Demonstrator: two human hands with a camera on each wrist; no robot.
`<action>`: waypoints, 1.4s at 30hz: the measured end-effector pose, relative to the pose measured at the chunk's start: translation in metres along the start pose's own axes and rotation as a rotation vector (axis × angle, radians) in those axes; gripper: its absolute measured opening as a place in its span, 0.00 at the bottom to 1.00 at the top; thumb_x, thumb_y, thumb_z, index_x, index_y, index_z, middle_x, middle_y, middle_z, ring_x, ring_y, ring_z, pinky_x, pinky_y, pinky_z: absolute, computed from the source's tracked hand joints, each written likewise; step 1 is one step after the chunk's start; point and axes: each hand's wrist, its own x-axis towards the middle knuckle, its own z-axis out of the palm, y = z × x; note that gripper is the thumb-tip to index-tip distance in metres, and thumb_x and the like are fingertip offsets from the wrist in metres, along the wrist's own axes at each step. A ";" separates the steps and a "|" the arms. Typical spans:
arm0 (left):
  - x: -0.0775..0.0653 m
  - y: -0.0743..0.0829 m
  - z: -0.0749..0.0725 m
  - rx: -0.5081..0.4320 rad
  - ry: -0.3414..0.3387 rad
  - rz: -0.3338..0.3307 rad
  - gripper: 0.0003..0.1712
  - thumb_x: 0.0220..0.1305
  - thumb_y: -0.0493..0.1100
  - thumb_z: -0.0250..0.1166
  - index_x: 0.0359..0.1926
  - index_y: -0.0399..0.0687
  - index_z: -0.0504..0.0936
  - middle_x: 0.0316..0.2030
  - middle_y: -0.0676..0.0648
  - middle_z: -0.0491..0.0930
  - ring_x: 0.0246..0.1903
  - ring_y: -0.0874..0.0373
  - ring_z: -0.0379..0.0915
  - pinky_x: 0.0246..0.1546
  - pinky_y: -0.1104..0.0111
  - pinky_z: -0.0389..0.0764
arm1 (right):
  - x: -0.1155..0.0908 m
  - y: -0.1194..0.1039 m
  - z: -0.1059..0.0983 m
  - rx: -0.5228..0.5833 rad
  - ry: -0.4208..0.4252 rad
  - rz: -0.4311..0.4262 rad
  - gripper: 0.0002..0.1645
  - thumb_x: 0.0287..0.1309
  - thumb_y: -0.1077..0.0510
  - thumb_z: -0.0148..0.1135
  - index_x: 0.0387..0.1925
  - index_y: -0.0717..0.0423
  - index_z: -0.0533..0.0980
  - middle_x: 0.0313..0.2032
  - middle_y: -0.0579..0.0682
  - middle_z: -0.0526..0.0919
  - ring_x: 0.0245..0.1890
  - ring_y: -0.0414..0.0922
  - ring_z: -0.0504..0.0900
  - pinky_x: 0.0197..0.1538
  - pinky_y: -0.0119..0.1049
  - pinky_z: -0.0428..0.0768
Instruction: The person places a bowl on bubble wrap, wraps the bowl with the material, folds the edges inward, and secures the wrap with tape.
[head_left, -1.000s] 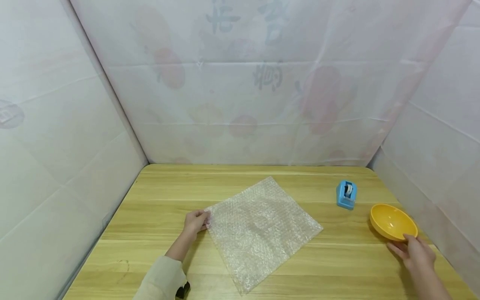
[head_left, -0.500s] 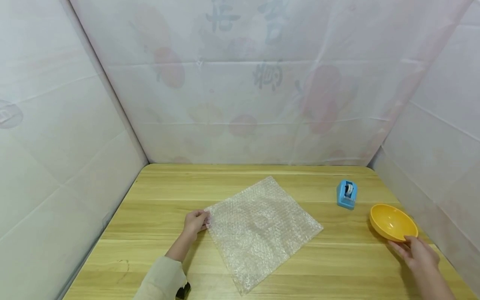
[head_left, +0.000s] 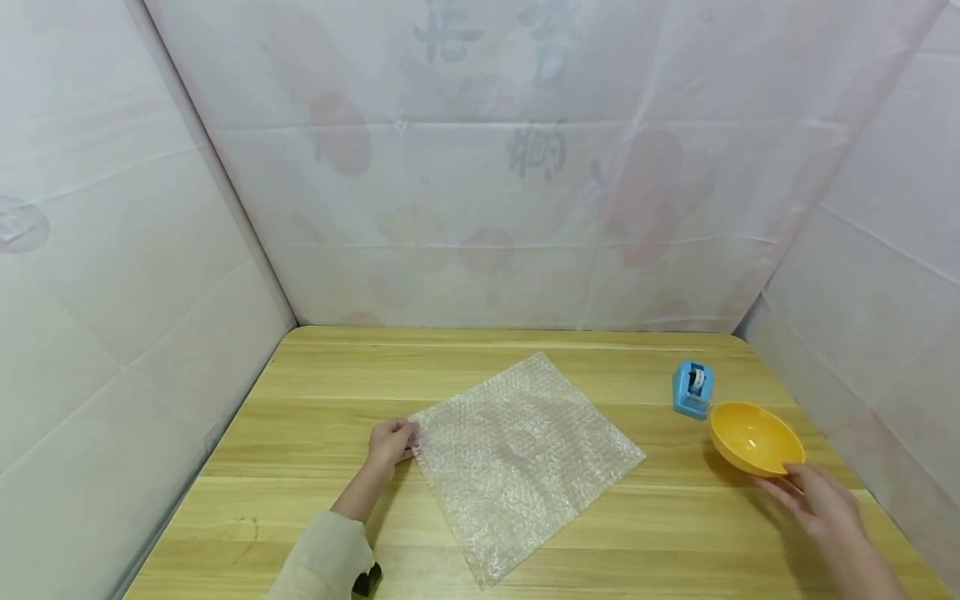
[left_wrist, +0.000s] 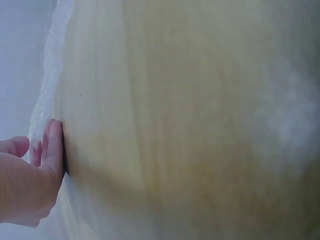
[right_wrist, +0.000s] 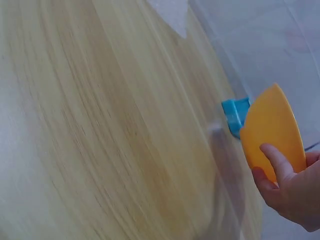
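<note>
A square sheet of bubble wrap (head_left: 525,467) lies flat on the wooden table, turned cornerwise. My left hand (head_left: 392,443) pinches its left corner between thumb and fingers; in the left wrist view the wrap's edge (left_wrist: 47,75) runs away from that hand (left_wrist: 35,175). On the right, my right hand (head_left: 821,500) grips a yellow bowl (head_left: 753,437) by its near right rim, thumb at the rim and fingers underneath. The right wrist view has the bowl (right_wrist: 272,132) raised over the table, its underside toward the camera, with fingers of the right hand (right_wrist: 295,187) spread on it.
A blue tape dispenser (head_left: 692,390) stands just behind and left of the bowl. Pale printed cloth walls (head_left: 480,208) close off the back and both sides of the wooden table (head_left: 300,467). A small dark object (head_left: 366,579) shows by the left sleeve.
My right hand has carried the yellow bowl leftward, closer to the tape dispenser. The left hand and the bubble wrap have stayed put.
</note>
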 end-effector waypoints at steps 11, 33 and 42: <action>-0.002 0.001 0.001 0.006 -0.006 -0.003 0.13 0.64 0.37 0.54 0.42 0.28 0.75 0.25 0.49 0.76 0.24 0.63 0.71 0.25 0.75 0.78 | 0.001 0.023 0.040 -0.253 -0.003 0.039 0.44 0.62 0.61 0.55 0.70 0.37 0.42 0.34 0.41 0.80 0.33 0.35 0.81 0.54 0.32 0.77; -0.006 0.002 0.003 0.009 0.002 0.004 0.09 0.64 0.36 0.55 0.32 0.31 0.75 0.25 0.48 0.74 0.25 0.62 0.70 0.26 0.75 0.77 | 0.003 0.108 0.129 -0.584 -0.109 -0.042 0.37 0.69 0.61 0.39 0.70 0.67 0.36 0.67 0.65 0.48 0.42 0.35 0.77 0.55 0.35 0.77; -0.008 0.005 0.003 0.026 0.002 0.011 0.11 0.64 0.35 0.53 0.38 0.27 0.76 0.29 0.45 0.76 0.28 0.61 0.71 0.28 0.74 0.78 | 0.006 0.143 0.168 -0.578 -0.142 -0.069 0.34 0.67 0.63 0.42 0.69 0.69 0.44 0.61 0.64 0.59 0.41 0.40 0.78 0.52 0.38 0.79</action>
